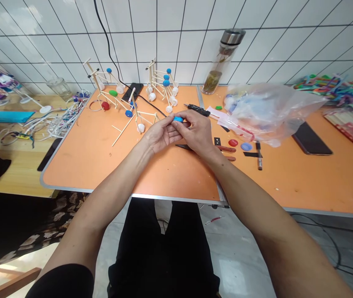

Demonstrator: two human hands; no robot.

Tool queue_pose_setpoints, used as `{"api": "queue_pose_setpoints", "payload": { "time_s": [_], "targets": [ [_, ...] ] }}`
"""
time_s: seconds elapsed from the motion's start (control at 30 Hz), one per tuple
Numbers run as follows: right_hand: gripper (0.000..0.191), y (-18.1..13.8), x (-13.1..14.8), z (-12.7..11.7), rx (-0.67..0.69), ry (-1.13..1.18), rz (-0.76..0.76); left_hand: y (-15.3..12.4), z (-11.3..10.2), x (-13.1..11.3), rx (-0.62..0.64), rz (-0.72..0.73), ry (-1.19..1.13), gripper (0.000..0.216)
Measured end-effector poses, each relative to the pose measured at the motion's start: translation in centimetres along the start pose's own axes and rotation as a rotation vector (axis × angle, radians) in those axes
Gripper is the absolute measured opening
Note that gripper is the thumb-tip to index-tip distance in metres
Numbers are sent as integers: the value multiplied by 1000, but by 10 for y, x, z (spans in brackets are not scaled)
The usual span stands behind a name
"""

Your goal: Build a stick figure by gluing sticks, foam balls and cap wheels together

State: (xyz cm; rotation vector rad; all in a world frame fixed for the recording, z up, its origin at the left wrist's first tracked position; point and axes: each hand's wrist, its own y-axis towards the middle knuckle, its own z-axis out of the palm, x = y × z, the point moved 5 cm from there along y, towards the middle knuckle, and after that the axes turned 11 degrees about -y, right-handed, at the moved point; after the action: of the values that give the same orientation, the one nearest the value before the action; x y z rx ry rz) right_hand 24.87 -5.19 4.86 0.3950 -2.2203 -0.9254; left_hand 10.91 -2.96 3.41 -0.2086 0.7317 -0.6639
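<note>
Both hands meet above the table's middle around a small blue round piece that looks like a bottle cap [178, 119]. My left hand [160, 135] is palm up, its thumb and fingertips at the cap's left side. From the right, the fingers of my right hand [197, 130] pinch the same cap, hiding part of it. Beneath my right hand lie pliers [228, 149] with red handles, partly covered. Just left of my hands stands a stick frame [137, 116] with blue and white round pieces. A craft knife [197, 109] rests behind my right hand.
More stick frames [159, 80] stand near the tiled wall. A glass bottle [215, 74] and a plastic bag [266, 109] are at the back right. Red [233, 142] and blue discs [246, 146], a marker [259, 157] and a phone [311, 138] lie rightward. Cables [64, 120] clutter the left.
</note>
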Motion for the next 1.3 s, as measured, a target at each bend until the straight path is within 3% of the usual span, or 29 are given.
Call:
{"api": "queue_pose_setpoints", "payload": {
  "time_s": [0.2,0.37,0.63,0.87,1.07,1.3],
  "targets": [
    [36,0,-4,1,8,0,17,0,-2,-7,0,47,-13,34],
    [23,1,0,1,32,-8,24,0,-4,-9,-13,79,31,34],
    [18,1,0,-1,-10,5,-1,-3,0,-8,-42,102,68,41],
    [39,0,-1,-2,-43,-34,-72,-3,-1,-8,-37,106,59,48],
    [29,0,3,-4,-41,-53,-79,0,-3,-6,-49,98,21,45],
    [41,2,1,-7,-57,-96,-41,-2,-2,-7,-13,133,11,37]
  ]
}}
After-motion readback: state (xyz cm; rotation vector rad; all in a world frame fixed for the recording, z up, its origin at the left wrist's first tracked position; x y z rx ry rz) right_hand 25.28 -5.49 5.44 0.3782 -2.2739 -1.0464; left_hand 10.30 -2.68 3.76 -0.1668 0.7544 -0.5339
